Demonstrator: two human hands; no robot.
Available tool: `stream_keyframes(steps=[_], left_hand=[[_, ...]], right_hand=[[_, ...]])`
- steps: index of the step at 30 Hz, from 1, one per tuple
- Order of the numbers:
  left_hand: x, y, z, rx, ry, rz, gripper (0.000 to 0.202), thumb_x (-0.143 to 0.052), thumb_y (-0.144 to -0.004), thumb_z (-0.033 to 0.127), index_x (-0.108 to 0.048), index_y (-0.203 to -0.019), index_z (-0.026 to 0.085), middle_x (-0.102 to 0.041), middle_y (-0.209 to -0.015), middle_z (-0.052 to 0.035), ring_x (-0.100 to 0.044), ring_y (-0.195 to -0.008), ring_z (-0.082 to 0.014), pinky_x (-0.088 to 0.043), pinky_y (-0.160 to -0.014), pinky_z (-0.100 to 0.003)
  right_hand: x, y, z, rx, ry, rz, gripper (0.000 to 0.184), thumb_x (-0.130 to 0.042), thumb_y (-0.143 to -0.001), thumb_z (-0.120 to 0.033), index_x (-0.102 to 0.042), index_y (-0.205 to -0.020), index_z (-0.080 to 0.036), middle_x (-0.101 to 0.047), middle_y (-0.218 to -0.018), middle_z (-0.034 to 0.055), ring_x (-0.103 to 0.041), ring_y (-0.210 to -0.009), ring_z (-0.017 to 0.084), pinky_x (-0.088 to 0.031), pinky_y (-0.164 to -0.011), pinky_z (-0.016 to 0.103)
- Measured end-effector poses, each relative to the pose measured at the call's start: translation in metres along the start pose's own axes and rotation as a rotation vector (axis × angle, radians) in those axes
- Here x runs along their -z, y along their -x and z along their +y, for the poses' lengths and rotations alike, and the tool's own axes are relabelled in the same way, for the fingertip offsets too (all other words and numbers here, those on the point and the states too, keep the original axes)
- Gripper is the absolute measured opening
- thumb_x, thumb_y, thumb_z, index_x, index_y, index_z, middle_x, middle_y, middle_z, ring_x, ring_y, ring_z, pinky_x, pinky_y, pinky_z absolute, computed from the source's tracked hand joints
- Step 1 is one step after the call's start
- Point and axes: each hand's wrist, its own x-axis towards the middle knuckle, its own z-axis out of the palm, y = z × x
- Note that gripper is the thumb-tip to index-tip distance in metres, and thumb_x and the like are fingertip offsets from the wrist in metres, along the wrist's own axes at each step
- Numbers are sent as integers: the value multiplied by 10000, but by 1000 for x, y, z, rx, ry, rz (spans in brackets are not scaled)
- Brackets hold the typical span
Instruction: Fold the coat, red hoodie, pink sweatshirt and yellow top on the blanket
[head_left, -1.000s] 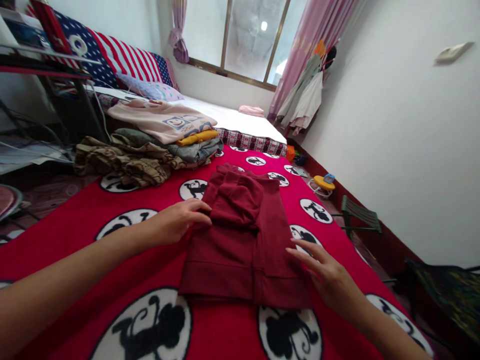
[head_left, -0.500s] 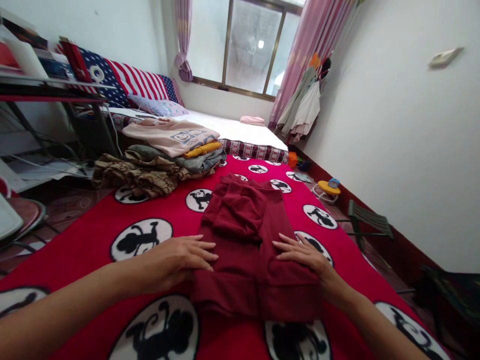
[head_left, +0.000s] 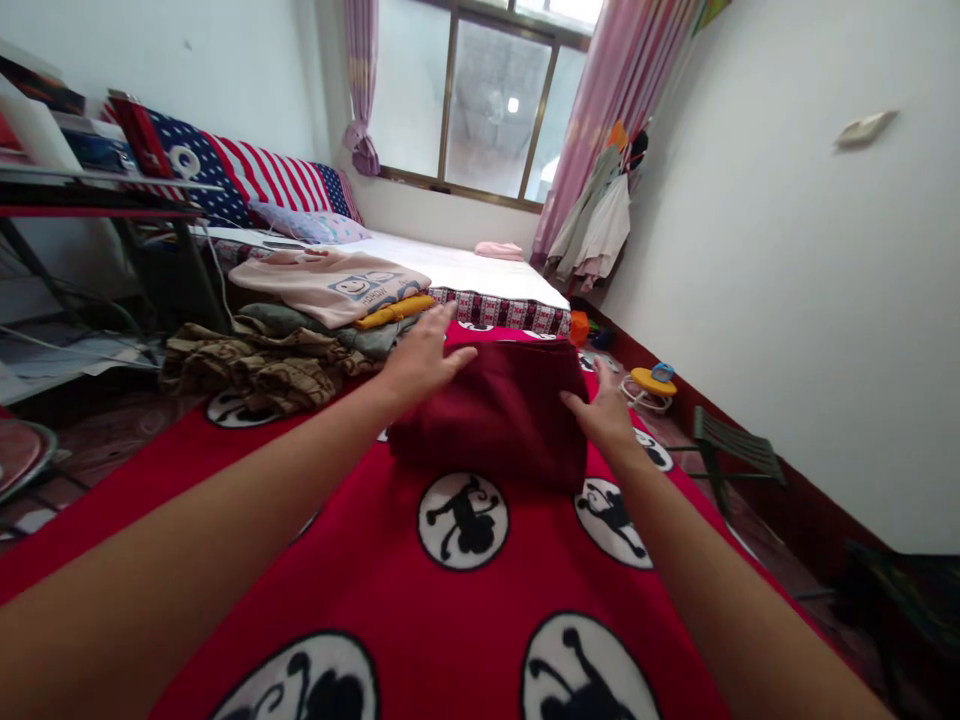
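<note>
Maroon garment (head_left: 499, 420) folded on blanket (head_left: 450, 620); left fingers (head_left: 437, 324), right fingers (head_left: 604, 378) spread at edges

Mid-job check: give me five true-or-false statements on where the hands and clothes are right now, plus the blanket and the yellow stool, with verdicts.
1. The dark red garment is between the left hand and the right hand. True.
2. The right hand is on the clothes pile. False: the right hand is at the garment's right edge, away from the clothes pile.
3. A pale top with printed faces lies on the pile. True.
4. The yellow stool is left of the pile. False: the yellow stool is right of it, near the wall.
5. The red blanket has white circles with black figures. True.
</note>
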Motion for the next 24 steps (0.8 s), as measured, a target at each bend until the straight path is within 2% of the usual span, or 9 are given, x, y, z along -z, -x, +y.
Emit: stream_keyframes(steps=[2,4,6,8,11,15,18,20,24], left_hand=[[-36,18,-3,-56,-153,-169,611,-520,-900,508,-439,-1443,239,-340,-1556,-108,-237,-1460,-305,-198,-1164,-542],[-66,44,-10,-17,-247,-313,586,-426,-924,580,-461,-1431,289,-345,-1556,-89,-230,-1462,-313,-172,-1162,-570],[-84,65,-18,54,-294,-318,620,-352,-938,610,-424,-1460,283,-324,-1562,-105,-244,-1459,-310,-185,-1165,-549],[-91,75,-24,91,-315,-281,647,-317,-942,622,-395,-1479,270,-305,-1567,-124,-253,-1456,-306,-199,-1167,-528],[-91,76,-26,91,-316,-256,642,-326,-939,624,-424,-1464,268,-336,-1551,-133,-287,-1442,-311,-220,-1160,-530],[-89,74,-23,34,-299,-127,591,-420,-931,568,-488,-1423,247,-348,-1543,-148,-310,-1428,-336,-262,-1140,-548],[-84,79,-14,-166,-261,-14,483,-429,-963,438,-527,-1385,226,-313,-1565,-116,-272,-1450,-293,-215,-1173,-527],[-81,82,-5,-329,-215,-31,446,-396,-980,415,-567,-1343,221,-360,-1546,-86,-275,-1452,-260,-155,-1200,-509],[-85,86,11,-407,-151,-170,532,-365,-973,511,-528,-1378,206,-436,-1501,-72,-293,-1444,-267,-134,-1205,-528]], right_hand=[[-28,16,6,46,213,-69,660,-532,-885,-391,-348,-1483,-180,-348,-1543,153,-278,-1440,314,-246,-1123,599],[-49,37,13,79,355,-265,530,-408,-961,-379,-384,-1471,-235,-335,-1559,96,-213,-1468,289,-189,-1134,622],[-62,52,19,74,422,-423,492,-326,-998,-374,-389,-1470,-252,-343,-1557,72,-237,-1462,273,-216,-1131,609],[-66,58,23,50,434,-472,501,-306,-1008,-382,-361,-1485,-238,-324,-1566,70,-255,-1455,268,-241,-1130,589],[-63,56,25,43,409,-411,463,-339,-1001,-375,-455,-1417,-210,-403,-1524,91,-342,-1410,272,-280,-1119,552],[-60,42,25,27,321,-245,332,-465,-943,-345,-634,-1156,-155,-616,-1255,142,-547,-1182,262,-409,-1024,417],[-66,22,26,-116,243,-20,583,-613,-841,-431,-509,-1311,-103,-558,-1308,197,-510,-1218,304,-426,-996,416],[-72,9,26,-217,198,13,764,-671,-776,-464,-412,-1392,-93,-542,-1337,214,-514,-1222,323,-439,-974,433],[-76,-3,34,-219,166,-30,394,-586,-808,-352,-605,-1166,-188,-696,-1092,102,-645,-997,264,-485,-860,380]])
